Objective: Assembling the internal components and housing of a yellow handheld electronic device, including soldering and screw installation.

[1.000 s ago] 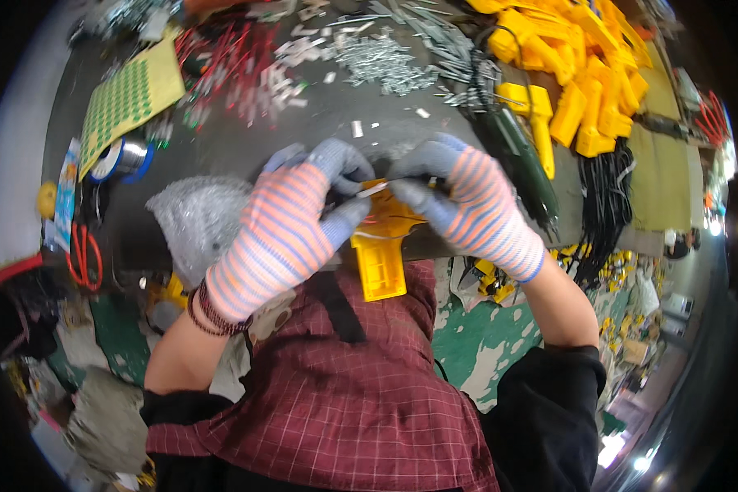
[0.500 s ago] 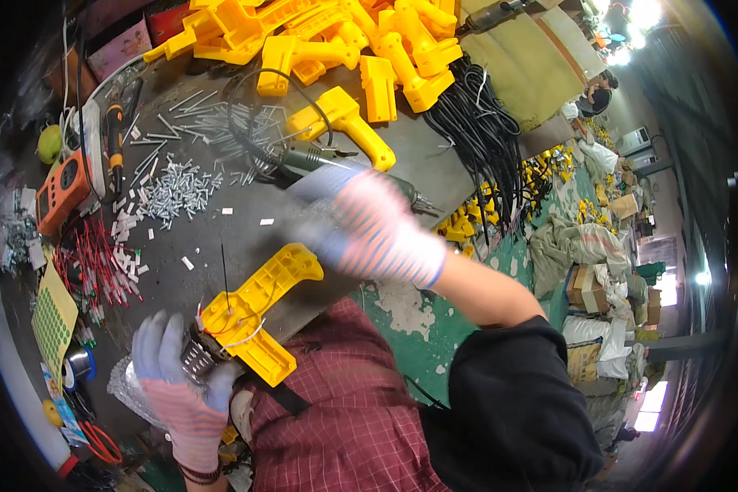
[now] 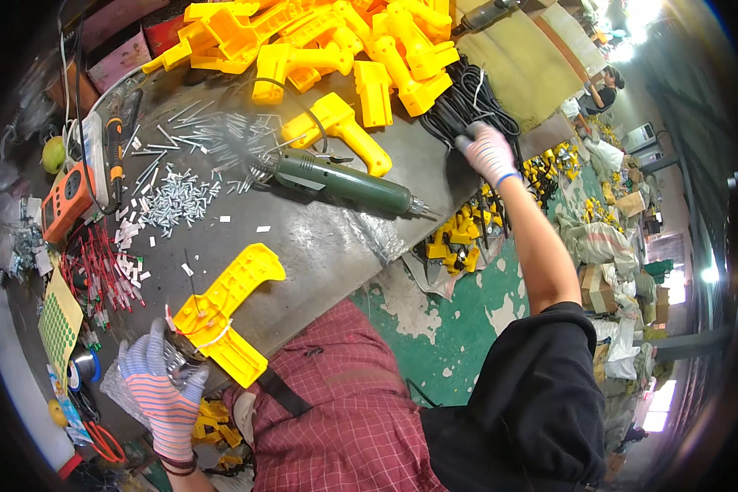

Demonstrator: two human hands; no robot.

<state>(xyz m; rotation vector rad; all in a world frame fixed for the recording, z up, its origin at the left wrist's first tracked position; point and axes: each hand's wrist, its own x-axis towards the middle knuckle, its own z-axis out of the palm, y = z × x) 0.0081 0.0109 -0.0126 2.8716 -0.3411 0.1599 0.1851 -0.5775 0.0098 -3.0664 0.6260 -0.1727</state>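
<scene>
Head view of a cluttered grey workbench (image 3: pixel 320 238), seen from above. The left hand (image 3: pixel 162 385), in a striped knit glove, sits at the near left edge of the bench with its fingers curled around a small metal part, which it holds against the near end of a yellow plastic housing half (image 3: pixel 221 307); the part itself is largely hidden by the fingers. The housing half lies open side up on the bench, its long axis running diagonally away from the person, with thin wires showing at the held end. The right hand (image 3: pixel 485 150), also gloved, is stretched out at full arm's length to the far right edge of the bench, where its fingers close on a bundle of black cables (image 3: pixel 467 102); how tightly it grips cannot be told. Between the two hands lies a green electric screwdriver (image 3: pixel 344 182), its bit pointing toward the right edge, well apart from both hands. Beyond it a heap of yellow housing shells (image 3: pixel 336 41) fills the far side of the bench. Loose silver screws (image 3: pixel 176 197) are scattered at the left centre, beside an orange meter (image 3: pixel 64 201) and a bunch of red-tipped wires (image 3: pixel 98 271). A sheet of green round stickers (image 3: pixel 57 324) lies at the left rim.
</scene>
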